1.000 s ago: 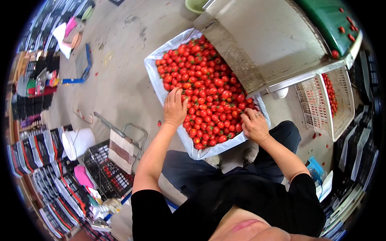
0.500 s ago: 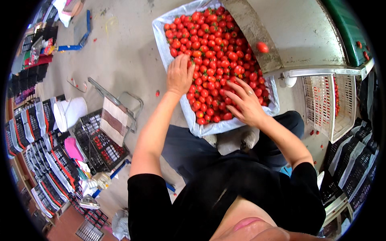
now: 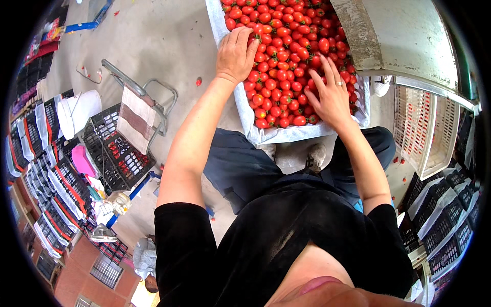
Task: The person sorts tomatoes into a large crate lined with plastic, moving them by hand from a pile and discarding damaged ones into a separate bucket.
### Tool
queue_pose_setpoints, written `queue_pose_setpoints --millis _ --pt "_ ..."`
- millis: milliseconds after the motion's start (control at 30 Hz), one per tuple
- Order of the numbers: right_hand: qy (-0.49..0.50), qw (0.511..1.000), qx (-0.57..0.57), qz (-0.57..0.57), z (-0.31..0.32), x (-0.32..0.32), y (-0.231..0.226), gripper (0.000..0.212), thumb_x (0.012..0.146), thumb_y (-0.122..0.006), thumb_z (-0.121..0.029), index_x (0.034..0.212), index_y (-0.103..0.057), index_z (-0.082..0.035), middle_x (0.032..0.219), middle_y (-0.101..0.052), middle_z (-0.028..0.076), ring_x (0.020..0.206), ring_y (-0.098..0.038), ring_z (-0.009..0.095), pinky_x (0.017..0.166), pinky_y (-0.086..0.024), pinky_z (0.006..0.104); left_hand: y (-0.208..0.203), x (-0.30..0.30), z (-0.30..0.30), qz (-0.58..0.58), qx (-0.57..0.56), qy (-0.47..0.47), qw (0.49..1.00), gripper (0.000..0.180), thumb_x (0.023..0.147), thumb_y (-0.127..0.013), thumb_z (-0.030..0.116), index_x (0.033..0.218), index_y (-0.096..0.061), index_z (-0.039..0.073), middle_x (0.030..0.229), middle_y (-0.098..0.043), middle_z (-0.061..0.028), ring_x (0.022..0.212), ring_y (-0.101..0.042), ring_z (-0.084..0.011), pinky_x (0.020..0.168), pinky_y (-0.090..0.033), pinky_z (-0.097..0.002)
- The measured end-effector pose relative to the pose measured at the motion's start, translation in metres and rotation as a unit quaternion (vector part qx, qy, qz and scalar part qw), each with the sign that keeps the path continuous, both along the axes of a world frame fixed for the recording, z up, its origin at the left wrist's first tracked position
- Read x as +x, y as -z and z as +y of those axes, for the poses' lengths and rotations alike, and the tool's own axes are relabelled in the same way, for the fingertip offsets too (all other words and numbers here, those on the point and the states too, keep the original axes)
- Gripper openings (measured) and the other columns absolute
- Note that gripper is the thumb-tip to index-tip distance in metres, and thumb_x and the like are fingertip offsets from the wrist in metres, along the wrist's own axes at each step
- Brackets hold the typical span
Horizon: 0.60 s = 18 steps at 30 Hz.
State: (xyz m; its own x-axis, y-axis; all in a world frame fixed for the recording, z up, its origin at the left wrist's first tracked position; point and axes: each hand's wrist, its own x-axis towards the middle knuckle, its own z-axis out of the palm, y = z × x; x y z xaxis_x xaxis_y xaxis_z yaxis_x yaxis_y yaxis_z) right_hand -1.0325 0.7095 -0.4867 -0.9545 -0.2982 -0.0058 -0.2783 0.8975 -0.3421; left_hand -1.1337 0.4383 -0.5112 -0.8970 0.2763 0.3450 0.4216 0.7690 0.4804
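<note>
A crate lined with pale plastic (image 3: 302, 134) is full of small red tomatoes (image 3: 281, 77), some with green stems. My left hand (image 3: 236, 55) rests at the crate's left rim, fingers side by side and bent over the tomatoes, thumb apart. Its fingertips touch tomatoes at that edge; I see none gripped. Toward the right side of the crate, my right hand (image 3: 331, 97) lies palm down on the tomatoes with its fingers spread, a ring on one finger. A larger-looking tomato (image 3: 324, 45) shows just beyond its fingertips.
A worn metal chute (image 3: 404, 36) overhangs the crate's right side. White plastic crates (image 3: 427, 128) stand at right, with stacked black crates (image 3: 445, 220) below. At left are a folding chair (image 3: 137, 110), a white bucket (image 3: 79, 112) and more black crates. Loose tomatoes dot the floor.
The view has shifted, so the crate sits higher and farther right. My right hand's fingers have swung from pointing left to pointing away. The tomato over the chute has left that spot.
</note>
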Motion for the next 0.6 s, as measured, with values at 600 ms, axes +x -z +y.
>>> queue_pose_setpoints --millis 600 --pt "-0.065 0.996 0.011 0.064 0.073 0.037 -0.013 0.021 0.081 -0.067 -0.015 0.099 -0.062 -0.006 0.107 -0.059 0.010 0.102 -0.058 0.030 0.087 -0.048 0.0400 -0.008 0.004 0.005 -0.031 -0.061 0.009 0.998 0.038 0.082 -0.068 0.017 0.116 -0.058 0.006 0.121 -0.059 -0.0138 0.113 -0.056 -0.0351 0.098 -0.044 -0.0435"
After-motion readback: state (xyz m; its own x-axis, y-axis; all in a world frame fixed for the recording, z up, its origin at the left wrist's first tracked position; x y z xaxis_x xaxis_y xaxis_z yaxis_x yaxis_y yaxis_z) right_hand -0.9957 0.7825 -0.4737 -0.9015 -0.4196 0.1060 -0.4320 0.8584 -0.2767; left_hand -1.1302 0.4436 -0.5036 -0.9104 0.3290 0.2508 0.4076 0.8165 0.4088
